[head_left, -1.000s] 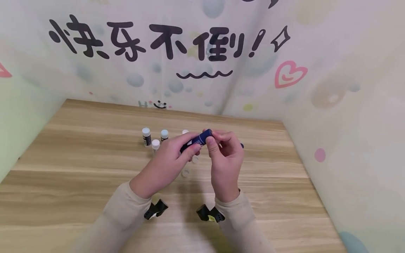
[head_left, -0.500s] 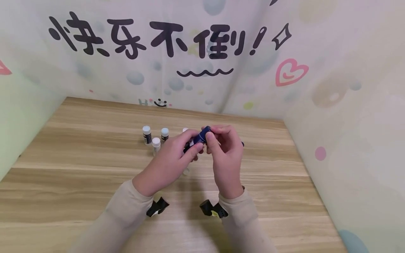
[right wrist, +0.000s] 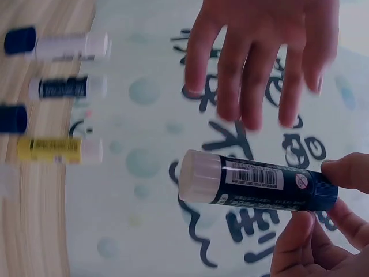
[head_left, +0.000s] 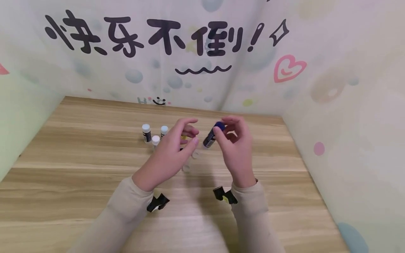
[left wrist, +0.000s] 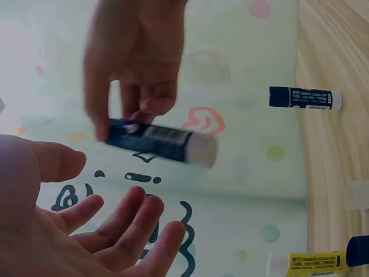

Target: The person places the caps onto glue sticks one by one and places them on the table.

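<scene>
A glue stick (head_left: 211, 138) with a dark blue label is held in my right hand (head_left: 237, 151), above the wooden table. The thumb and fingers pinch it at its blue cap end, while its white end (right wrist: 200, 176) points away from that hand. My left hand (head_left: 172, 154) is off the glue stick, fingers apart and loosely bent, nothing in them. In the left wrist view, a gap shows between the left fingers (left wrist: 134, 216) and the held glue stick.
Several glue sticks (head_left: 146, 133) stand white end up behind the left hand, including a yellow one (right wrist: 57, 149). Two small pale round pieces (head_left: 195, 155) lie before them. Another blue-labelled glue stick (left wrist: 305, 98) stands cap up on the right. A printed curtain (head_left: 202, 84) backs the table.
Both hands held the glue stick earlier, the right fingers at its end. Now the left hand has let go, and the right has drawn it rightward, tilting its other end down.
</scene>
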The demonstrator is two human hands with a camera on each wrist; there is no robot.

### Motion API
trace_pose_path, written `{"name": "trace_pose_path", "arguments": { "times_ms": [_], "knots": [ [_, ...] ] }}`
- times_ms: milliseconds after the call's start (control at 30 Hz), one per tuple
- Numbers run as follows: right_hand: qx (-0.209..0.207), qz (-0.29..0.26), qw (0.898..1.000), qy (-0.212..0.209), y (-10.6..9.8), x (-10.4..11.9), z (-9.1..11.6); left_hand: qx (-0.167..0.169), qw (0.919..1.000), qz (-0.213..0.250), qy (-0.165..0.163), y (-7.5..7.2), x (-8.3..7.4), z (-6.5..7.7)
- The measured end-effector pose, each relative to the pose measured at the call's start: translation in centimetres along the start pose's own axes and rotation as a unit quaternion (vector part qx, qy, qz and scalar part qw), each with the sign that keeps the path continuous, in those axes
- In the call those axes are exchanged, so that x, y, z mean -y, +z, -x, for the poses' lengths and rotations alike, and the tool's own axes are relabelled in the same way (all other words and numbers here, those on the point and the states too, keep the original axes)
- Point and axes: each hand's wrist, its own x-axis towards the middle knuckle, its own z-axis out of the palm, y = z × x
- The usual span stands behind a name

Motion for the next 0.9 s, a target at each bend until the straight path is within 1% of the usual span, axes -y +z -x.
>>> {"name": "trace_pose_path", "arguments": {
  "times_ms": [100,167,267,333,400,467,600,767,900],
  "knots": [
    [-0.006,0.067,0.998,0.003,-1.2,-1.2,-0.2,-0.004,1.0000,0.002,0.004,-0.1,-0.1,0.0],
    [0.001,0.127,0.992,0.005,-1.9,-2.0,0.0,-0.001,1.0000,0.001,0.007,-0.2,-0.2,0.1],
    [0.026,0.216,0.976,0.008,-2.8,-3.3,0.7,0.000,0.9999,-0.005,0.012,-0.2,-0.4,0.1],
    [0.042,0.255,0.966,0.015,-3.4,-4.1,1.1,0.000,0.9999,-0.006,0.014,-0.2,-0.5,0.0],
    [0.058,0.281,0.957,0.026,-3.8,-4.9,1.5,0.002,0.9999,-0.005,0.015,-0.2,-0.6,0.0],
    [0.075,0.296,0.952,0.037,-4.2,-5.5,1.8,0.005,0.9999,-0.004,0.016,-0.2,-0.7,-0.1],
    [0.097,0.307,0.945,0.059,-4.8,-6.4,2.3,0.005,0.9999,0.000,0.011,-0.3,-0.6,0.1],
    [0.083,0.311,0.943,0.079,-5.3,-6.9,2.6,0.003,1.0000,0.004,0.003,-0.5,-0.7,0.2],
    [0.076,0.310,0.943,0.090,-5.4,-7.1,2.8,0.007,1.0000,0.000,0.005,-0.5,-0.6,0.2]
  ]
}}
